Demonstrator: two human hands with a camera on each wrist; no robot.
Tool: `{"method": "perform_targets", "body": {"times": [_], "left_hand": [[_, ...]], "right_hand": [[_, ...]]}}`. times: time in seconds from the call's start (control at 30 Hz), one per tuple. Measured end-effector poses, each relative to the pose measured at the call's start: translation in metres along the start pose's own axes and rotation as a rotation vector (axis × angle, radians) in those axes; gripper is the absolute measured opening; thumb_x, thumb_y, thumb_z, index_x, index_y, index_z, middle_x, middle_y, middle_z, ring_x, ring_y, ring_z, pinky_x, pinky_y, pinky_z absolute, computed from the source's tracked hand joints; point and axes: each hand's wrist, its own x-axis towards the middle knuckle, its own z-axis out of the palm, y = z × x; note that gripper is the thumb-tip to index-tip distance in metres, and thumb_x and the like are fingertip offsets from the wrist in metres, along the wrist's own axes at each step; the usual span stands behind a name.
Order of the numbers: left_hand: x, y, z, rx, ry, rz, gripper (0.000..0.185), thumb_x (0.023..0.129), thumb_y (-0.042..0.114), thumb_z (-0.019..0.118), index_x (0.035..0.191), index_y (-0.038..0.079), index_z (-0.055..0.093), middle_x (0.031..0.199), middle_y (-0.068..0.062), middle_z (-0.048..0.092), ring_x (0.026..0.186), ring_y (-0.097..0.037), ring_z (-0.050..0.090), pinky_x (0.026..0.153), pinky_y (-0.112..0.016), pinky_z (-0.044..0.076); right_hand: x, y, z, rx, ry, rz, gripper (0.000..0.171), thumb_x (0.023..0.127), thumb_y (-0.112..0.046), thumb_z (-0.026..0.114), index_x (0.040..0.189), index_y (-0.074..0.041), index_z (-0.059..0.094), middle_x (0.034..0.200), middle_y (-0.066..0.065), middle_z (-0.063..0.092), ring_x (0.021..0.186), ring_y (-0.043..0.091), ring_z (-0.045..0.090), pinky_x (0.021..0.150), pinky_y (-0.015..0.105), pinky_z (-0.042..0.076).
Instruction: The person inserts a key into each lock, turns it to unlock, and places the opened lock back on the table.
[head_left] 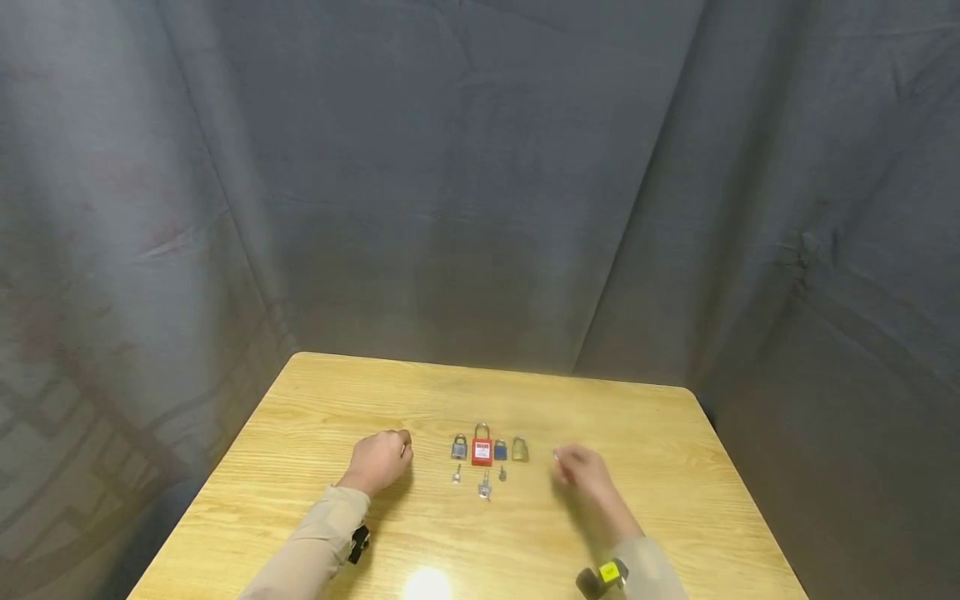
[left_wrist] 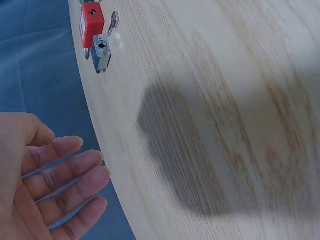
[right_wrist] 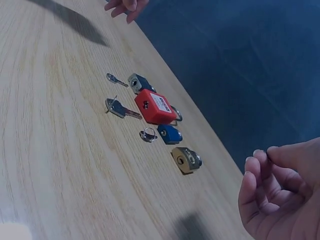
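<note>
Four padlocks stand in a row: a grey one (head_left: 459,449), a larger red one (head_left: 482,452), a small blue one (head_left: 500,451) and a brass one (head_left: 520,451). Before the first three lie a small key (head_left: 457,475), a bigger key with a ring (head_left: 485,487) and another small ringed key (right_wrist: 148,135). Left of the row, my left hand (head_left: 381,460) hovers with loosely bent fingers and holds nothing. My right hand (head_left: 585,473), right of the brass padlock and blurred, pinches a tiny shiny piece between thumb and forefinger; its shape is mostly hidden.
The padlocks rest on a light wooden table (head_left: 337,400). Grey cloth curtains (head_left: 450,208) hang behind it and at both sides. A bright light reflection (head_left: 427,583) shows near the table's front.
</note>
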Motion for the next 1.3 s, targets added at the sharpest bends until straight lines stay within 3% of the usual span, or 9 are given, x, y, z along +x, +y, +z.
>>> {"method": "perform_targets", "body": {"times": [0.27, 0.63, 1.03, 1.17, 1.3], "left_hand": [[0.000, -0.001, 0.001, 0.011, -0.006, -0.005, 0.012, 0.091, 0.018, 0.059, 0.092, 0.011, 0.070, 0.076, -0.001, 0.068, 0.053, -0.006, 0.048, 0.044, -0.026, 0.044], [-0.002, -0.001, 0.001, 0.008, -0.017, -0.015, 0.012, 0.091, 0.018, 0.060, 0.091, 0.011, 0.069, 0.076, -0.002, 0.068, 0.052, -0.007, 0.049, 0.043, -0.027, 0.043], [0.001, 0.001, 0.000, 0.008, -0.001, -0.001, 0.013, 0.092, 0.018, 0.059, 0.093, 0.012, 0.070, 0.075, -0.001, 0.069, 0.051, -0.006, 0.045, 0.042, -0.024, 0.040], [0.008, 0.009, -0.003, 0.015, 0.010, 0.022, 0.013, 0.091, 0.017, 0.059, 0.091, 0.011, 0.070, 0.076, 0.000, 0.069, 0.051, -0.006, 0.045, 0.043, -0.024, 0.042], [0.023, 0.032, -0.008, 0.019, 0.028, 0.083, 0.013, 0.090, 0.016, 0.058, 0.083, 0.011, 0.068, 0.068, 0.002, 0.065, 0.050, -0.005, 0.045, 0.042, -0.024, 0.042]], "right_hand": [[0.000, 0.005, -0.005, -0.041, 0.072, -0.020, 0.032, 0.099, -0.013, 0.052, 0.121, 0.010, 0.055, 0.079, 0.008, 0.061, 0.066, 0.014, 0.056, 0.061, 0.024, 0.051], [0.001, 0.011, -0.010, -0.086, 0.098, -0.014, 0.034, 0.099, -0.013, 0.052, 0.125, 0.009, 0.054, 0.089, 0.015, 0.064, 0.072, 0.017, 0.057, 0.070, 0.026, 0.053], [-0.003, 0.013, -0.012, -0.020, 0.117, 0.016, 0.034, 0.097, -0.009, 0.052, 0.125, 0.011, 0.051, 0.091, 0.012, 0.064, 0.076, 0.018, 0.058, 0.065, 0.024, 0.053], [-0.003, 0.015, -0.012, 0.008, 0.124, 0.033, 0.034, 0.098, -0.010, 0.052, 0.125, 0.010, 0.051, 0.091, 0.011, 0.063, 0.079, 0.018, 0.058, 0.068, 0.025, 0.054], [-0.002, 0.017, -0.010, 0.066, 0.120, 0.048, 0.034, 0.098, -0.010, 0.051, 0.125, 0.010, 0.051, 0.090, 0.009, 0.062, 0.078, 0.017, 0.057, 0.070, 0.026, 0.054]]}}
